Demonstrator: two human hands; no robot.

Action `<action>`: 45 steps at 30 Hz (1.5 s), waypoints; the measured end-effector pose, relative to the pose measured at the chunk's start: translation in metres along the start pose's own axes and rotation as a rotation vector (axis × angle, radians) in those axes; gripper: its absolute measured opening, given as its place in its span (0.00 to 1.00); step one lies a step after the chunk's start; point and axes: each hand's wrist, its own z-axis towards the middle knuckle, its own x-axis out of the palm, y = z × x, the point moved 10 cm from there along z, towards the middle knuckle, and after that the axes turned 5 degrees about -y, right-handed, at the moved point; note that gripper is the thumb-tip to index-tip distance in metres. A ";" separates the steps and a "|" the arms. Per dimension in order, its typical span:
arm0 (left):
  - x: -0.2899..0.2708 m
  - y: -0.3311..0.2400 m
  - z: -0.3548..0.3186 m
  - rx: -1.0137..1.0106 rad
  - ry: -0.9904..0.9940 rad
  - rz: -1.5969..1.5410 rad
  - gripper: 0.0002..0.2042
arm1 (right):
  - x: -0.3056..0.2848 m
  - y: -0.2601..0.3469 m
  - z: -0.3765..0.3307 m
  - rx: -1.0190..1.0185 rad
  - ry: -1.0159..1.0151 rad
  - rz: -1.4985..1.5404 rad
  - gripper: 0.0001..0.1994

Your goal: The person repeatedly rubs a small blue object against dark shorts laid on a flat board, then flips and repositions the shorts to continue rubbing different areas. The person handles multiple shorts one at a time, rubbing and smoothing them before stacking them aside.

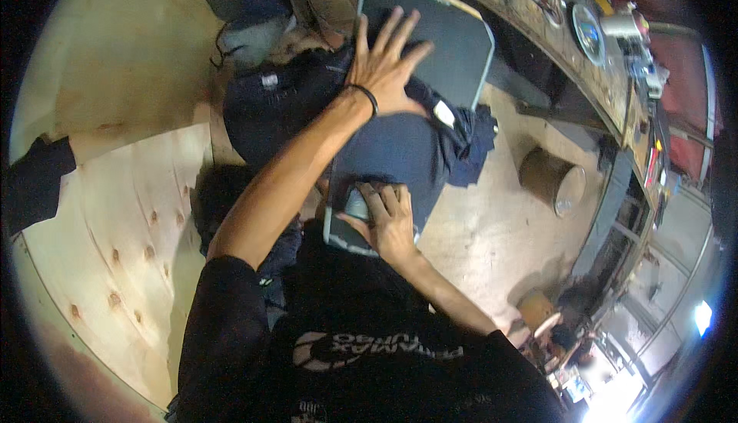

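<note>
Dark garment (390, 144) across middle of board (453, 58). Left hand (384, 71) splayed wide by far edge; right hand (390, 224) curled around grey rounded object (357, 204), near edge. Step: likely 2-handed smoothing. Next stroke calls for steady left pressure.

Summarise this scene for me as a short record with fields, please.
Left hand: spread on the far end of a dark board
Right hand: fingers and thumb around a small grey-green object, partly hidden
Between hands: dark garment over the board
Left wrist: black band
Right side: brown cylinder
Upper right: cluttered wooden bench
</note>
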 end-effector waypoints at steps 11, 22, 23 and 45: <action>0.061 0.002 -0.271 -0.695 -0.159 -0.659 0.41 | -0.017 -0.098 0.003 0.103 -0.330 0.221 0.43; -0.028 -0.014 -0.249 -0.453 -0.227 -0.336 0.50 | -0.028 -0.021 0.007 0.104 -0.604 0.455 0.43; -0.006 -0.035 -0.233 -0.525 0.000 -0.432 0.63 | -0.061 -0.046 -0.024 0.138 -0.828 0.440 0.44; 0.014 0.000 0.000 -0.184 -0.147 0.033 0.69 | -0.162 -0.148 0.121 0.368 -0.680 0.250 0.24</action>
